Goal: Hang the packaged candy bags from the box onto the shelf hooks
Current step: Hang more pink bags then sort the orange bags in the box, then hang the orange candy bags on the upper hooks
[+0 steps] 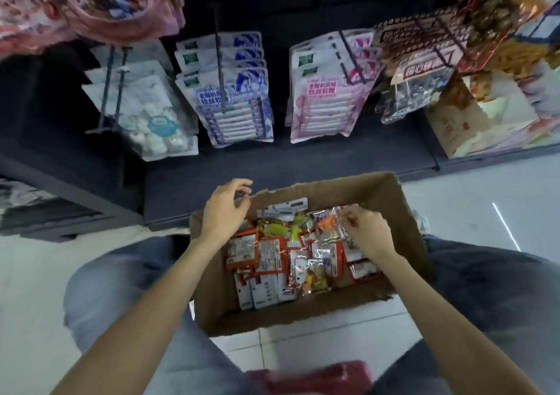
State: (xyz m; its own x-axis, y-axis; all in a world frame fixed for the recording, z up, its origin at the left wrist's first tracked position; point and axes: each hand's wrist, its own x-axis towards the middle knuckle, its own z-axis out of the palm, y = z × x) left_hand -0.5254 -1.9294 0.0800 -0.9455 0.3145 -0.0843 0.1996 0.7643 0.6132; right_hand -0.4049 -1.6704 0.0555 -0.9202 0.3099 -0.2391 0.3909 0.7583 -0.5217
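A brown cardboard box (391, 200) sits on the floor between my knees, holding several candy bags (272, 255) in orange, clear and white wrappers. My right hand (365, 232) reaches into the box's right side and pinches the top of a clear bag with orange candy (327, 223). My left hand (225, 210) hovers over the box's far left corner, fingers loosely curled and holding nothing. Black shelf hooks (222, 70) stick out from the dark shelf above.
Blue packs (239, 104), pink packs (327, 97), white marshmallow bags (148, 116) and brown snack bags (415, 76) hang on the hooks. A dark base shelf (288, 164) runs behind the box. A red object (312, 378) lies at my lap. White tile floor surrounds everything.
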